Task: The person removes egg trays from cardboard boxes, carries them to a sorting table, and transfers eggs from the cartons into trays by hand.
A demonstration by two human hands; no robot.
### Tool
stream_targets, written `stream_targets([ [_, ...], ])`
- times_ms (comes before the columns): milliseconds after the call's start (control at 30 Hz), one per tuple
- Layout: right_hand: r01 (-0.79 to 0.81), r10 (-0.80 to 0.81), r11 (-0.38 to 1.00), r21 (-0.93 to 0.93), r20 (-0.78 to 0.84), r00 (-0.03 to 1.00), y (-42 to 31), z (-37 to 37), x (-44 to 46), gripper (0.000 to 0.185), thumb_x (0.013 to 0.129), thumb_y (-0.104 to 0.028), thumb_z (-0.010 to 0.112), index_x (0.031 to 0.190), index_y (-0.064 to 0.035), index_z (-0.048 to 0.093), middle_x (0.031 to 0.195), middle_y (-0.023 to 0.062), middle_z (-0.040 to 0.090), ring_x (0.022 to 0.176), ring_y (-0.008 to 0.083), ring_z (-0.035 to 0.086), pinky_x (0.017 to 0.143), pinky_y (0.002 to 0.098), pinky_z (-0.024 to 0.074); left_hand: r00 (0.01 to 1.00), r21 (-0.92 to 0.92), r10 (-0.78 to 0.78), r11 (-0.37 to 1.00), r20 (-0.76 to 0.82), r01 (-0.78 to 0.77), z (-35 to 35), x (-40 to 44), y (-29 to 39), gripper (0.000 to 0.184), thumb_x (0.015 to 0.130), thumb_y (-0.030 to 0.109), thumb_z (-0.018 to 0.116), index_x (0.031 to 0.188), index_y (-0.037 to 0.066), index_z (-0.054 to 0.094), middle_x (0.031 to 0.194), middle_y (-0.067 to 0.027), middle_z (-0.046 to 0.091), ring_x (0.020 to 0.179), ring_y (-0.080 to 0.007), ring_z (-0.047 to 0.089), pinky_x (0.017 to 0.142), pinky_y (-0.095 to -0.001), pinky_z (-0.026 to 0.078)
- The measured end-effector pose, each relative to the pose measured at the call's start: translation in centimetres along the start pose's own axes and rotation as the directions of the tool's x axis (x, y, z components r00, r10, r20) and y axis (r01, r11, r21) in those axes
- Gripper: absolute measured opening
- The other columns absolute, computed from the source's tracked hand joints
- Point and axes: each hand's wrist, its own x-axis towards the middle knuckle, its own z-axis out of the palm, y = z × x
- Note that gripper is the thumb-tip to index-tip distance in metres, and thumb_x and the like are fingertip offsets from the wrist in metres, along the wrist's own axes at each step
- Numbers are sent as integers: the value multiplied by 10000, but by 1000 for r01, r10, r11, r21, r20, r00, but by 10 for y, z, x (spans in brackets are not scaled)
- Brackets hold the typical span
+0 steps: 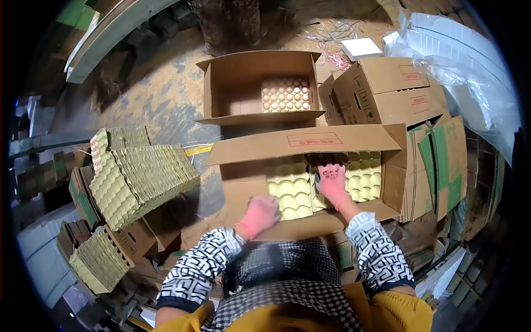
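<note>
Our pink-gloved right hand [333, 181] spreads its fingers over pale egg trays [292, 196] inside a cardboard box [254, 148]; beside them, our left hand's [260, 214] grip we cannot tell.

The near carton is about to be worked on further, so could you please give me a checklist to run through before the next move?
1. Near carton open at the top: ok.
2. Pale trays side by side inside it: ok.
3. Trays clear of hands: not ok, the right hand is over the right-hand one.
4. Left hand off the trays: cannot tell, it is right by the left-hand tray's edge.
5. Eggs beneath these trays: cannot tell, hidden.
6. More trays nearby: ok, a tray stack is on the left, outside the carton.
</note>
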Motion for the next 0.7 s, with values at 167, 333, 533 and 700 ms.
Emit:
stream_targets([
  [167, 160, -164, 986, -39, -108, 981, 28, 16, 14, 140, 812, -215, 611, 938, -168, 648, 902, 89, 632, 846, 282, 634, 706, 448, 440, 967, 189, -192, 969, 166, 160, -2, -36, 14, 345, 895, 365, 530, 875, 69, 706, 973, -180, 671, 821, -330, 663, 702, -439, 511],
  [333, 108, 9, 852, 513, -219, 976, 22, -17, -2, 201, 792, -112, 642, 990, -112, 677, 971, 170, 594, 858, 359, 619, 740, 439, 518, 823, -10, -557, 828, 115, 561, -71, -60, -5, 410, 966, 354, 470, 955, -12, 655, 791, -185, 681, 784, -328, 674, 702, -441, 529],
  [533, 343, -309, 693, 634, -169, 936, -75, -102, -33, 457, 742, -269, 696, 1168, -125, 613, 1052, 203, 557, 883, 339, 636, 715, 428, 546, 593, -774, -801, 423, -76, 472, 1, -80, -46, 483, 998, 333, 447, 1241, -79, 519, 1159, -338, 579, 1101, -454, 561, 953, -452, 449],
  [700, 267, -108, 639, 722, -259, 960, -129, -112, -2, 263, 839, -245, 672, 1054, -103, 617, 1005, 172, 582, 814, 339, 632, 712, 420, 551, 490, -828, -859, 165, 146, 536, 11, -17, -67, 549, 932, 336, 581, 1277, -86, 512, 1213, -234, 625, 1129, -311, 595, 957, -362, 449],
])
